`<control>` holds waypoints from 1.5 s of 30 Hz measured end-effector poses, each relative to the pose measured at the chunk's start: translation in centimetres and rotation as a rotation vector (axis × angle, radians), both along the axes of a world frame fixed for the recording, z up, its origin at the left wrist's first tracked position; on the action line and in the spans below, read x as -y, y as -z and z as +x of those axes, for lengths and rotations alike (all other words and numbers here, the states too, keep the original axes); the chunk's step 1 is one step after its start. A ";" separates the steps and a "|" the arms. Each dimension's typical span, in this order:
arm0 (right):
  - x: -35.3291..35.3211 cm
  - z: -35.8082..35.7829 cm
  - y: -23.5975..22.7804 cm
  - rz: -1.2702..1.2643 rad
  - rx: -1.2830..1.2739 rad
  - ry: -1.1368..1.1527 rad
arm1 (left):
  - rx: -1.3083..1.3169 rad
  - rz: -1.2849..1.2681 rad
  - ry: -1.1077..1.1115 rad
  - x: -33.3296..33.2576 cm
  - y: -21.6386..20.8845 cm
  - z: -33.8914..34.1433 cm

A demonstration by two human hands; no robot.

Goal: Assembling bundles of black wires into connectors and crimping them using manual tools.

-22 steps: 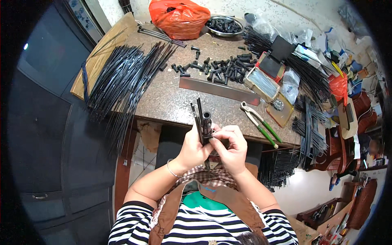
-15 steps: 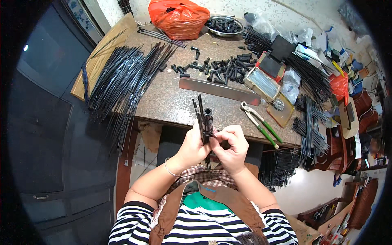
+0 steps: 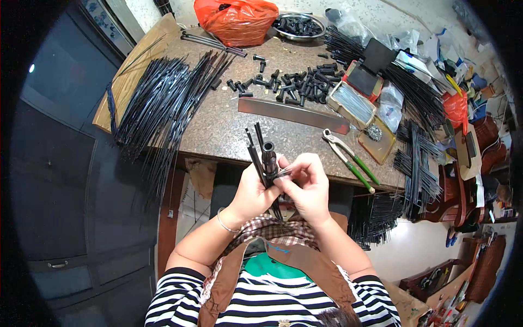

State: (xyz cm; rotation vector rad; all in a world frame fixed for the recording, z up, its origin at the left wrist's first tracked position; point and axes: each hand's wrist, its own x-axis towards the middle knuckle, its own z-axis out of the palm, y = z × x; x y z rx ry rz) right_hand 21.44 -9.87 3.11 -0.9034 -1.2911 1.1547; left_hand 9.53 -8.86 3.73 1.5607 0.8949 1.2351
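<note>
My left hand point(image 3: 249, 192) is closed around several thin black rods point(image 3: 254, 153) and a black tube-like fitting point(image 3: 269, 158), whose round open end points up. The rods run down through the fist and come out below it. Against the fitting's right side, my right hand point(image 3: 309, 191) pinches a few thin pale wires point(image 3: 285, 173) between thumb and fingers. Their ends at the fitting are partly hidden by the fingertips. Both hands are held in front of the table's near edge, above a checked cloth on my lap.
On the table point(image 3: 218, 128) lie a flat metal bar point(image 3: 294, 115), green-handled pincers point(image 3: 351, 161), loose black fittings point(image 3: 305, 87), and a box of pale wires point(image 3: 353, 103). A big bundle of black rods point(image 3: 163, 103) overhangs the left edge. An orange bag point(image 3: 237, 22) and a metal bowl point(image 3: 299, 37) stand behind.
The fitting and rods have shifted slightly left and down and tilt more to the left. The pale wires show more clearly between my right fingers and the fitting.
</note>
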 end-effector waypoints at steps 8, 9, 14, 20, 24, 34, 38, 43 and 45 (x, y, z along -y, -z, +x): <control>-1.1 0.7 -2.2 0.216 0.278 0.072 | 0.027 0.056 -0.040 -0.2 1.0 0.5; -1.3 0.8 -2.1 0.297 0.314 0.146 | -0.004 0.145 -0.040 -0.8 0.7 0.8; 1.5 1.6 -6.2 0.927 0.621 0.444 | 0.266 0.133 0.149 -0.5 -4.0 1.7; -0.7 9.5 1.0 0.469 1.153 0.480 | 0.373 0.097 0.215 -0.7 -3.8 -0.3; -0.4 11.0 3.1 0.210 1.645 0.422 | 0.112 0.228 0.059 -1.3 -4.5 0.9; 1.7 8.8 -4.7 0.110 0.330 -0.183 | 0.226 0.342 -0.133 -3.4 -5.1 -1.0; 2.6 8.4 -8.4 0.971 1.208 0.289 | 0.128 0.364 -0.205 -3.2 -5.5 -1.2; 2.1 9.0 -9.7 1.012 1.124 0.147 | -0.086 0.670 -0.297 -3.0 -6.2 -1.2; 2.3 9.1 -10.2 0.674 0.797 -0.143 | 0.064 0.537 -0.200 -2.3 -6.5 -1.4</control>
